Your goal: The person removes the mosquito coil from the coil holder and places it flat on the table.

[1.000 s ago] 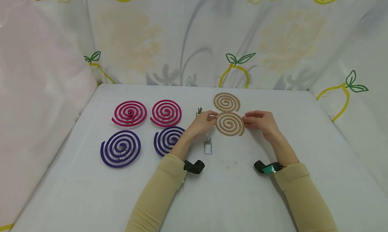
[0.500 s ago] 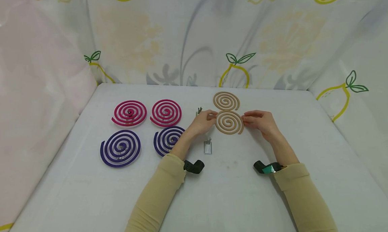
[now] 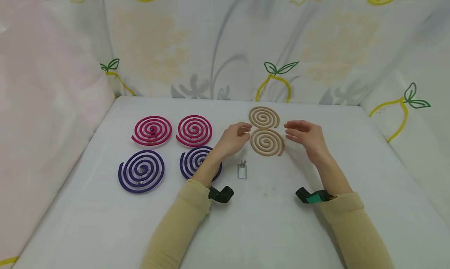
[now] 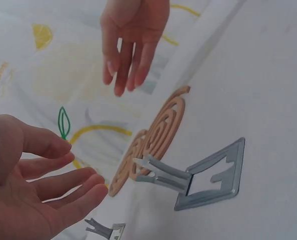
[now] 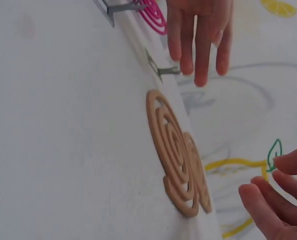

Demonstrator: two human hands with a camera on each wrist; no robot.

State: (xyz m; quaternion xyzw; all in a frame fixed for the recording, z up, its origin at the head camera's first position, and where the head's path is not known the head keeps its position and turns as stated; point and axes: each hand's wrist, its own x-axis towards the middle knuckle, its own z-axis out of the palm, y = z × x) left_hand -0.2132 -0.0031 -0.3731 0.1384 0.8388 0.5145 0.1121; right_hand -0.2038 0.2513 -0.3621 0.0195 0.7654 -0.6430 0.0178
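Observation:
Two tan spiral coils lie flat, touching each other: the far coil [image 3: 264, 117] and the near coil [image 3: 267, 142]. My left hand [image 3: 246, 130] hovers just left of the near coil, fingers relaxed and holding nothing. My right hand [image 3: 289, 130] hovers just right of it, also with loose, empty fingers. In the left wrist view the left hand [image 4: 83, 167] is spread above the table, with the near coil [image 4: 161, 125] beyond it. In the right wrist view the right fingertips [image 5: 261, 197] float clear of the coil [image 5: 171, 150].
A small metal stand [image 3: 242, 170] sits below the left hand; a second stand [image 4: 106, 230] lies under that hand. Two pink coils [image 3: 152, 130] [image 3: 194, 130] and two purple coils [image 3: 141, 171] [image 3: 197, 161] lie to the left. Printed cloth walls [image 3: 225, 46] surround the white table [image 3: 267, 222].
Both hands have let go of the near tan coil and lifted slightly up and apart. The coil now lies flat next to the far one.

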